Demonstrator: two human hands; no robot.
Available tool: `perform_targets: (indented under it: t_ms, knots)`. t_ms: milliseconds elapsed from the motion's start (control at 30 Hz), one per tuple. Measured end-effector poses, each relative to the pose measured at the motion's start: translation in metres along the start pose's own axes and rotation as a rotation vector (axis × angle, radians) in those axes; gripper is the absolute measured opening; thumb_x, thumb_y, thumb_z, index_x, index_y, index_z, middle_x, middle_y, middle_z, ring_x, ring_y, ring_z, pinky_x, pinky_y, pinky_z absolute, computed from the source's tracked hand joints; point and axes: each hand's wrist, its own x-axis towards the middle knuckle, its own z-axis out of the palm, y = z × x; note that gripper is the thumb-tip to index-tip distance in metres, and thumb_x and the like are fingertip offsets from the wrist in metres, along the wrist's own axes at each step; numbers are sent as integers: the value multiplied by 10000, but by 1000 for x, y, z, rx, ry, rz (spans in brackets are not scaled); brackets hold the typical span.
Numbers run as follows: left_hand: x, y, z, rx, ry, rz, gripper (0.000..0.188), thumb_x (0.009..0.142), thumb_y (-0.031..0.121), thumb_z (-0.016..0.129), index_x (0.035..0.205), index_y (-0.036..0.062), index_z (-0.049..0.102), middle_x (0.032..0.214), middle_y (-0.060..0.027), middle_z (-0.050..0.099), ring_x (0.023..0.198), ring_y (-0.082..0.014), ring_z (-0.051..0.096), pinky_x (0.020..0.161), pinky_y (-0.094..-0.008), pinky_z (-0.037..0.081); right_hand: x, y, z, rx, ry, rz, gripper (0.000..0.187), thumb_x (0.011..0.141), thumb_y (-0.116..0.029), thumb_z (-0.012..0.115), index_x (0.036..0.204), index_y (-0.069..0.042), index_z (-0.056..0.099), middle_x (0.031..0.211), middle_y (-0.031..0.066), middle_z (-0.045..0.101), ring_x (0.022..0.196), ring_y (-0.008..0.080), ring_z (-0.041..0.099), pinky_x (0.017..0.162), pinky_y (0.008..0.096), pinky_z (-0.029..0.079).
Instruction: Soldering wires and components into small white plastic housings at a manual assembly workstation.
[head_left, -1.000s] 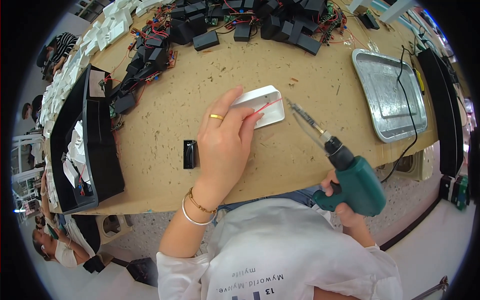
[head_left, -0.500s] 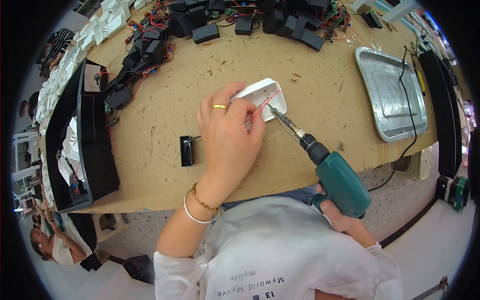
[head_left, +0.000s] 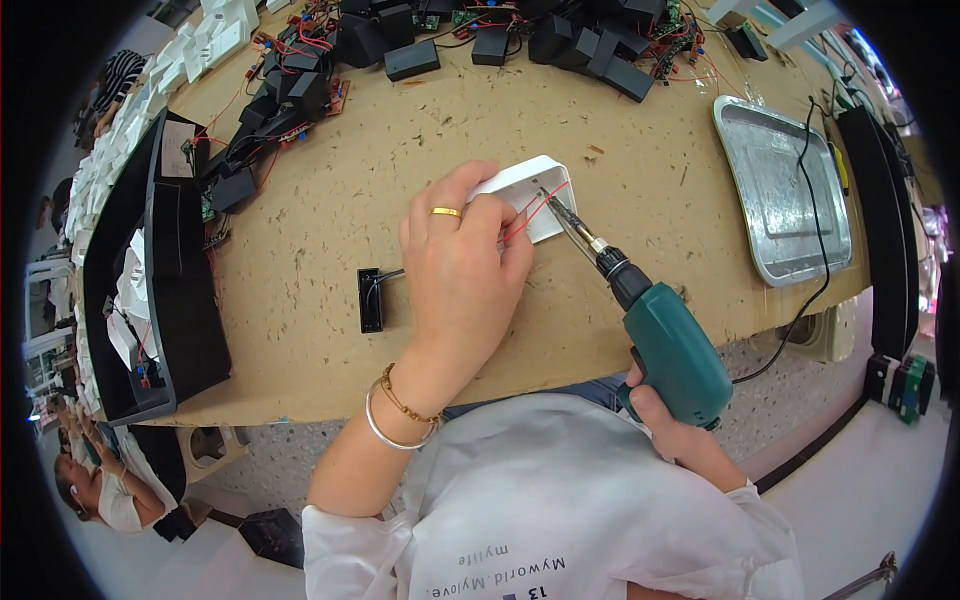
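My left hand (head_left: 462, 265) is closed around the left side of a white plastic housing (head_left: 548, 175), its hollow side up. Two red wires (head_left: 537, 213) come out from under my fingers and cross the housing. My right hand (head_left: 662, 418) grips the handle of a green pistol-shaped electric screwdriver (head_left: 678, 345). Its slim metal tip points up and left into the housing, by the raised posts inside; exact contact is too small to tell. A small open black box (head_left: 371, 301) lies left of my left wrist, its dark cable running under that hand.
A metal tray (head_left: 785, 190) lies at right, a black cord across it. Black cases (head_left: 411, 60) and wired circuit boards pile up along the far edge. At left stands a black bin (head_left: 190, 300) with white parts inside; more white housings (head_left: 205, 45) line the far left.
The screwdriver has shifted slightly up and left, its tip now farther inside the housing. My left hand keeps its hold, and the view has shifted a little.
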Motion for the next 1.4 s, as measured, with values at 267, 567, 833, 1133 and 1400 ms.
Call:
perform_targets:
  t_ms: [267, 567, 833, 1133, 1400]
  knots:
    - [0, 1, 0, 12, 14, 24, 112, 669, 34, 662, 729, 37, 567, 1098, -96, 567, 948, -304, 508, 792, -401, 394, 1, -2, 0, -28, 11, -17, 445, 774, -161, 698, 1131, 59, 547, 821, 69, 584, 662, 134, 545, 611, 261, 439]
    - [0, 4, -3, 90, -10, 36, 109, 684, 32, 678, 719, 48, 577, 1115, -84, 562, 965, -287, 516, 834, -388, 416, 2, -10, 1, -33, 33, 35, 377, 783, -173, 692, 1066, 45, 572, 811, 68, 579, 665, 145, 541, 619, 268, 437]
    - [0, 2, -1, 65, 24, 87, 146, 660, 21, 664, 741, 37, 544, 1109, -89, 557, 940, -298, 508, 765, -405, 388, 0, -16, 1, -60, 43, 81, 327, 789, -194, 696, 1002, 22, 575, 804, 58, 573, 676, 144, 536, 628, 270, 434]
    - [-1, 2, 0, 55, 18, 88, 159, 659, 28, 669, 758, 31, 544, 1115, -92, 552, 944, -297, 504, 774, -404, 383, -2, -16, -5, -64, -61, 143, 487, 875, -328, 576, 1212, 11, 481, 786, 12, 498, 708, 107, 452, 649, 263, 385]
    - [1, 2, 0, 56, 23, 91, 155, 662, 26, 664, 760, 28, 544, 1105, -92, 556, 941, -300, 503, 773, -401, 384, -3, -15, -4, -77, -39, 136, 476, 862, -314, 599, 1197, 6, 492, 799, 15, 511, 725, 111, 466, 668, 262, 396]
